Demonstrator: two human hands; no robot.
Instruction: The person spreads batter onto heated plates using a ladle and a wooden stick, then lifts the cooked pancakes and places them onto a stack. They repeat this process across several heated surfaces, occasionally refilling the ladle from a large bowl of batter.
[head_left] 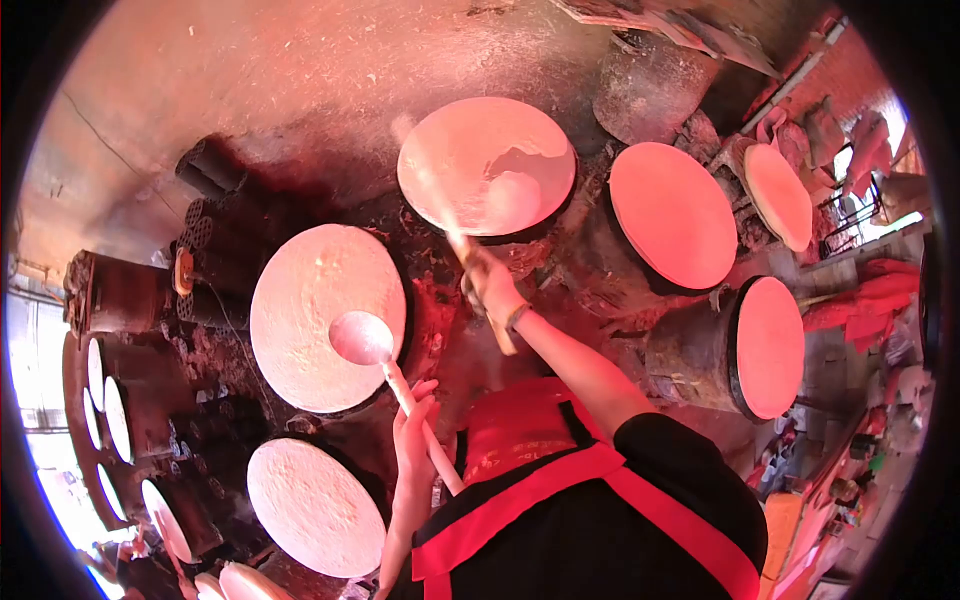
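My left hand (413, 425) is closed around the long pale handle of a ladle (362, 338). The ladle's round bowl hangs over the right part of the left griddle (408, 325), in front of its pale, bumpy round of batter (300, 300). Farther up, my right hand (492, 288) grips a wooden spreader (462, 245), its far end smeared by motion over the top griddle (572, 190). Batter (450, 140) covers most of that griddle; a darker bare patch shows at its right side. How the spreader's end is shaped cannot be made out.
To the right are two more covered round griddles (672, 215) (770, 347) and a pale flat round (778, 197) leaning behind. Another pale round (315, 507) lies lower left. Dark cylinders (120, 290) stand at far left. A stained wall (330, 80) rises behind.
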